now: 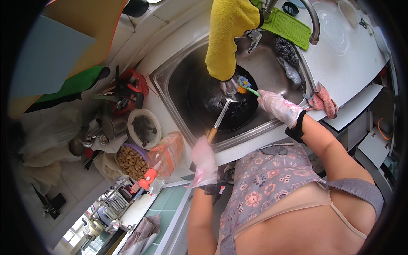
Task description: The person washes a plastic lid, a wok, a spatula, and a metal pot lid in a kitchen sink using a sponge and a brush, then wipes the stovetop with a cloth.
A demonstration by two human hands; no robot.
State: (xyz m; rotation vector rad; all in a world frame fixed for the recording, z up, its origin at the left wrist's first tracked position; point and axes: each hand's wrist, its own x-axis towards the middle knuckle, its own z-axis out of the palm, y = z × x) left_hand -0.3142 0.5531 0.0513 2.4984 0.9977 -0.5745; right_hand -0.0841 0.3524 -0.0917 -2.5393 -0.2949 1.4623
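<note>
A thin pinkish glove covers my left hand (204, 159), which is closed around the wooden handle of a metal utensil (221, 117). The utensil's far end reaches over a dark wok (244, 116) in the steel sink (302, 86). My right hand (276, 103), gloved too, holds the green handle of a dish brush (250, 90) with a flower decoration and orange bristles. The brush head is above the wok, close to the utensil's far end. Whether the two touch, I cannot tell. A yellow cloth (224, 41) hangs over the wok and hides part of it.
Right of the sink lie a pink cloth (323, 102) and a green ridged tray (287, 27); a faucet (314, 22) arches above. Steel wool (285, 49) sits inside the basin. On the left are a soap bottle (169, 153), a white bowl (145, 129), a bowl of brown pieces (132, 162) and a red utensil basket (140, 83).
</note>
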